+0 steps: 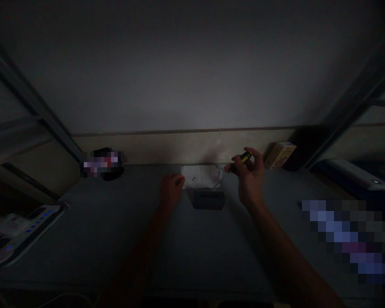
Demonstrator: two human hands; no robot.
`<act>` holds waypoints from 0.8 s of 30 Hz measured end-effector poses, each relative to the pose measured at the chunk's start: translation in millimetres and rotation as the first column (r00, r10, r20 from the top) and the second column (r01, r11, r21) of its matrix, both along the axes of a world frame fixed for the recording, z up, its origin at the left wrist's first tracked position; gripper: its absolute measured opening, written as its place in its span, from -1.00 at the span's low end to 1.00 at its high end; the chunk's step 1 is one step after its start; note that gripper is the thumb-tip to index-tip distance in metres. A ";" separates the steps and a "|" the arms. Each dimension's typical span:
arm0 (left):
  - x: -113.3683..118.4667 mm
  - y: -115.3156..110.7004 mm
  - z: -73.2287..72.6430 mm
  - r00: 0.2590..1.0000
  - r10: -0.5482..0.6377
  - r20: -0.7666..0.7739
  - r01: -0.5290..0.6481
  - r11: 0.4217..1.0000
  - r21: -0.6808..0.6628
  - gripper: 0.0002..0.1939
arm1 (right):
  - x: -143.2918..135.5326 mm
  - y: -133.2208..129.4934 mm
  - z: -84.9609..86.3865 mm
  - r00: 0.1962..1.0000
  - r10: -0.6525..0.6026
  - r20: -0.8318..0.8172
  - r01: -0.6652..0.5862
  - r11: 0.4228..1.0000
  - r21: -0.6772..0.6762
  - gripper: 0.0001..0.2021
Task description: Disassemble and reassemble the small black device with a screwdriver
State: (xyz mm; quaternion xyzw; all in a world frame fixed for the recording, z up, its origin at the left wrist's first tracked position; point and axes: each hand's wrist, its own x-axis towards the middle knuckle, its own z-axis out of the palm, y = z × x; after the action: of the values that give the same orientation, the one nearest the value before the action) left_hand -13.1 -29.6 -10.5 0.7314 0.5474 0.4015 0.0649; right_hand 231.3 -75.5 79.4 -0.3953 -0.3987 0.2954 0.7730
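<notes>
The scene is dim. A white box-shaped device (201,176) lies at the far middle of the grey table (192,248), against the wall. A dark grey vented part (208,199) sits just in front of it. My left hand (170,191) rests on the device's left edge, fingers curled against it. My right hand (249,177) is raised to the right of the device and grips a screwdriver (240,161) with a black and yellow handle; its thin shaft points down-left toward the device's right side.
A small yellowish carton (279,155) stands by the wall on the right. A dark object (106,164) sits at the back left. A white power strip (22,233) with blue lights lies at the left edge. Metal shelf posts (35,107) frame both sides.
</notes>
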 end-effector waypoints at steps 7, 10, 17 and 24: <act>6.1 -0.7 -0.2 0.994 -0.002 -0.110 0.010 0.997 0.073 -0.86 | -12.4 -2.0 -3.2 0.995 0.090 0.033 -0.091 0.996 0.012 -0.52; 6.0 -0.8 -3.2 0.993 -0.015 -0.117 0.021 0.998 0.052 -0.85 | -20.3 -3.1 -6.2 0.982 0.177 0.070 -0.178 0.984 0.007 -0.53; 5.5 -2.5 -9.6 0.980 -0.045 -0.194 0.049 0.999 0.014 -0.82 | -28.8 -3.4 -9.8 0.971 0.189 0.146 -0.191 0.982 -0.005 -0.52; 6.9 -6.1 -5.2 0.980 -0.051 -0.192 0.048 0.999 -0.017 -0.78 | -23.1 -2.5 -8.6 0.969 0.158 0.192 -0.156 0.987 -0.023 -0.54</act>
State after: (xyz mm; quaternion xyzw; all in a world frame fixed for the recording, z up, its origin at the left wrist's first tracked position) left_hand -6.2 -35.7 -15.7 0.7797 0.5352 0.3240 0.0263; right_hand 208.2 -78.0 70.8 -0.3922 -0.5009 0.3173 0.7033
